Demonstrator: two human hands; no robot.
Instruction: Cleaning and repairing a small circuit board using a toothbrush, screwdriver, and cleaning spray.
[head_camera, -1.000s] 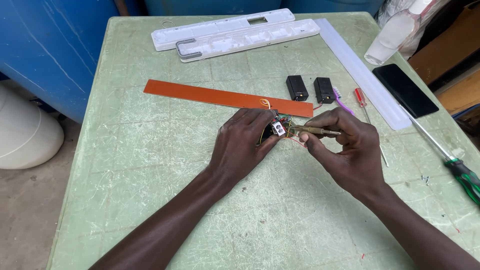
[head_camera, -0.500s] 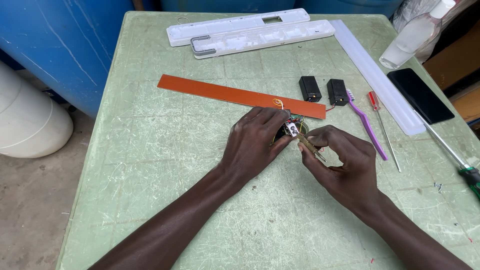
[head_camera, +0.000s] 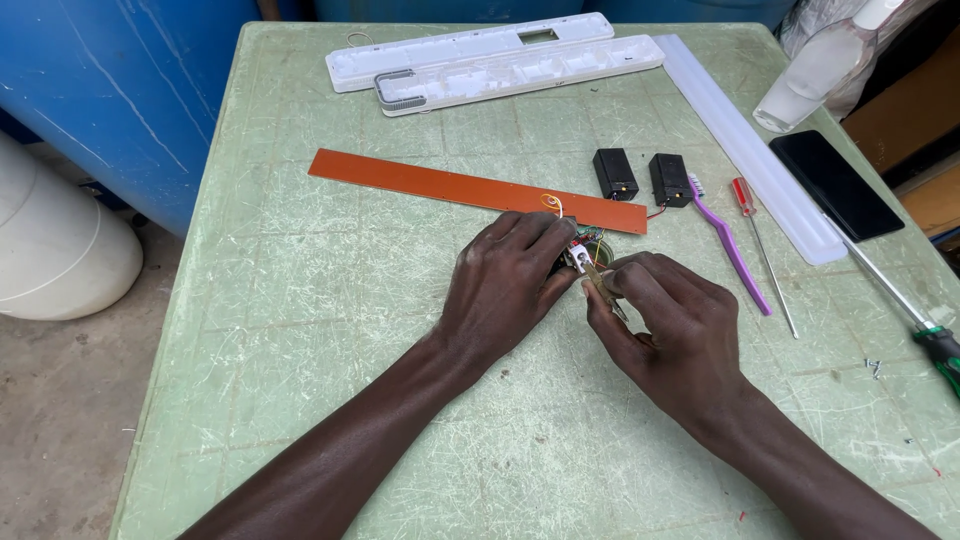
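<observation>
My left hand (head_camera: 505, 285) is closed over a small electronic part with coloured wires (head_camera: 582, 252), pinning it against the green table (head_camera: 300, 300). My right hand (head_camera: 672, 325) grips a thin brass-coloured tool (head_camera: 597, 287) whose tip touches that part. Thin wires run from the part up to a long orange strip board (head_camera: 450, 187) lying just beyond the hands. Most of the small part is hidden under my fingers.
Two black battery blocks (head_camera: 615, 173) (head_camera: 670, 179), a purple toothbrush (head_camera: 728, 242) and a red-handled screwdriver (head_camera: 760, 245) lie to the right. White lamp housings (head_camera: 490, 55), a translucent cover (head_camera: 745, 150), a phone (head_camera: 835, 185), a bottle (head_camera: 815, 75) and a green-handled screwdriver (head_camera: 915, 315) also rest there.
The view has shifted so the hands sit lower and more central. My right hand has drawn in closer to the left, bringing the tool's tip onto the small part.
</observation>
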